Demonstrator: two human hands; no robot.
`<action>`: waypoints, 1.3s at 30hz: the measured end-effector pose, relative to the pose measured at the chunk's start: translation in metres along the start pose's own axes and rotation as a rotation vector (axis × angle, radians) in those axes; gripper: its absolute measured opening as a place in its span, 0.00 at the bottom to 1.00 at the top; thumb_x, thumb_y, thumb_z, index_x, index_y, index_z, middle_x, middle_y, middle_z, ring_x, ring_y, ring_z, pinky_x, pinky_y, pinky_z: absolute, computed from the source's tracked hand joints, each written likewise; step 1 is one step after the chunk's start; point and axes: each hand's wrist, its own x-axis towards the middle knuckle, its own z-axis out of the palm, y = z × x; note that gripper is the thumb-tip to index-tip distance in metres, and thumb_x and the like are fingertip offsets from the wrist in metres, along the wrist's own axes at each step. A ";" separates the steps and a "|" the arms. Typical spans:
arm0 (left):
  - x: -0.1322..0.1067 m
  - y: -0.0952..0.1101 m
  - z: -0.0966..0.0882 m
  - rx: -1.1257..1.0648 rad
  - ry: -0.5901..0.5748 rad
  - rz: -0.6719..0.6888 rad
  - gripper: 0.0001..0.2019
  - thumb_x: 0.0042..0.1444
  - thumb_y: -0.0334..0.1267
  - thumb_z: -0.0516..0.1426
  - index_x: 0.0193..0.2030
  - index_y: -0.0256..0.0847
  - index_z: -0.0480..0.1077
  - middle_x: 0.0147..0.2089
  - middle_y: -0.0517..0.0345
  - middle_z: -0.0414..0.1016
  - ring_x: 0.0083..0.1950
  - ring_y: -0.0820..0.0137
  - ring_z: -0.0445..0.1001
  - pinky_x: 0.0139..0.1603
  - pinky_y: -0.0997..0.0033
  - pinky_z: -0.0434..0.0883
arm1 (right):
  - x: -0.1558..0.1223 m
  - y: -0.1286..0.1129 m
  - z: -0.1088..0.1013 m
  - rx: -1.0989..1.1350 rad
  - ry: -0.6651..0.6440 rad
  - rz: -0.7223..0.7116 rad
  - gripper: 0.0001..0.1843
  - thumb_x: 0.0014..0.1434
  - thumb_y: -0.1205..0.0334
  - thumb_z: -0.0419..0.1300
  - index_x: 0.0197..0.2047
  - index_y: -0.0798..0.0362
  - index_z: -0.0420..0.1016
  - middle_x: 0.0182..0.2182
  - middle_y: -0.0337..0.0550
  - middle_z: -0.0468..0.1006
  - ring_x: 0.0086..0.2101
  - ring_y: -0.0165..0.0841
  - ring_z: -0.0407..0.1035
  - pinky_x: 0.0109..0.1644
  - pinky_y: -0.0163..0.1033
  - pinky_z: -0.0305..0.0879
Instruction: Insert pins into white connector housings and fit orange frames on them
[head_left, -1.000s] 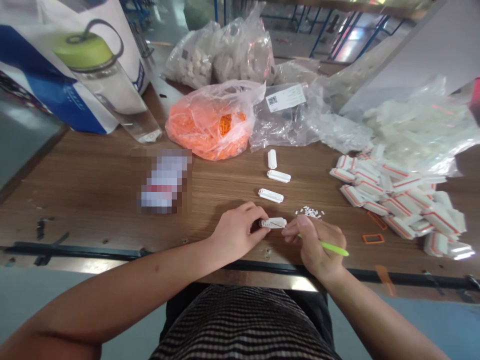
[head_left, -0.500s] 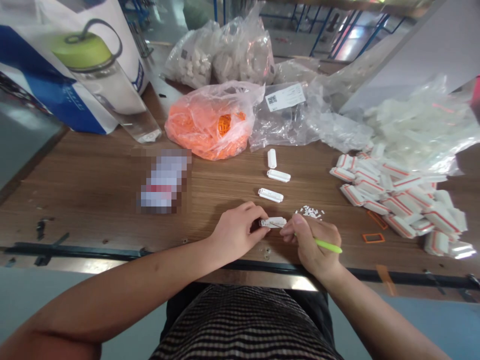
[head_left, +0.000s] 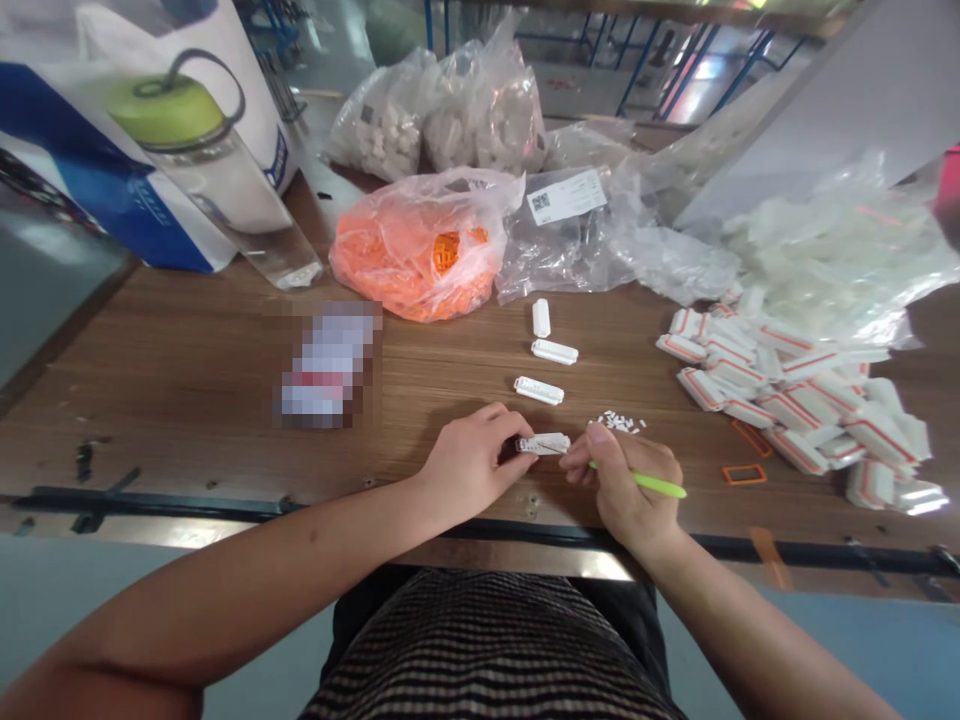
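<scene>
Since a second ago the right hand [head_left: 630, 485] and its green tool [head_left: 658, 484] have shifted slightly inward, while the white part [head_left: 545, 444] between the hands stays nearly where it was. In the head view, the left hand [head_left: 472, 460] pinches that part narrowly by its left end, near the front edge of the wooden table [head_left: 187, 370]. The right hand grips the tool like a pen, its thin tip at the part. Small white bits [head_left: 621, 421] lie just beside the right hand; three similar white pieces [head_left: 554, 352] lie farther back, and a pile of orange-striped white pieces [head_left: 806, 395] sits to the right
</scene>
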 end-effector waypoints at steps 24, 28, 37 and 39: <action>0.000 0.000 0.001 -0.017 0.007 0.004 0.04 0.55 0.33 0.62 0.38 0.41 0.72 0.33 0.64 0.69 0.28 0.76 0.64 0.29 0.74 0.62 | 0.000 0.001 0.000 -0.004 -0.018 -0.004 0.23 0.67 0.63 0.51 0.22 0.52 0.77 0.19 0.37 0.76 0.19 0.25 0.70 0.26 0.31 0.67; 0.000 0.000 0.000 -0.021 0.010 0.011 0.05 0.55 0.33 0.62 0.38 0.40 0.72 0.33 0.64 0.68 0.27 0.76 0.64 0.30 0.74 0.62 | 0.002 0.002 0.000 -0.022 -0.050 0.002 0.22 0.66 0.63 0.52 0.21 0.53 0.76 0.18 0.37 0.76 0.18 0.24 0.69 0.26 0.31 0.66; 0.000 0.000 0.000 -0.007 0.013 0.014 0.04 0.55 0.33 0.62 0.38 0.41 0.72 0.32 0.64 0.68 0.28 0.76 0.64 0.29 0.73 0.61 | 0.002 0.000 0.000 -0.015 -0.022 -0.007 0.23 0.67 0.63 0.51 0.21 0.53 0.76 0.18 0.37 0.76 0.18 0.24 0.69 0.26 0.30 0.66; 0.000 0.000 0.001 -0.007 0.013 0.007 0.04 0.55 0.33 0.62 0.38 0.41 0.72 0.32 0.64 0.68 0.28 0.76 0.64 0.29 0.73 0.61 | 0.002 0.001 0.000 -0.020 -0.033 -0.001 0.23 0.67 0.63 0.52 0.21 0.53 0.76 0.18 0.37 0.76 0.18 0.24 0.69 0.26 0.30 0.66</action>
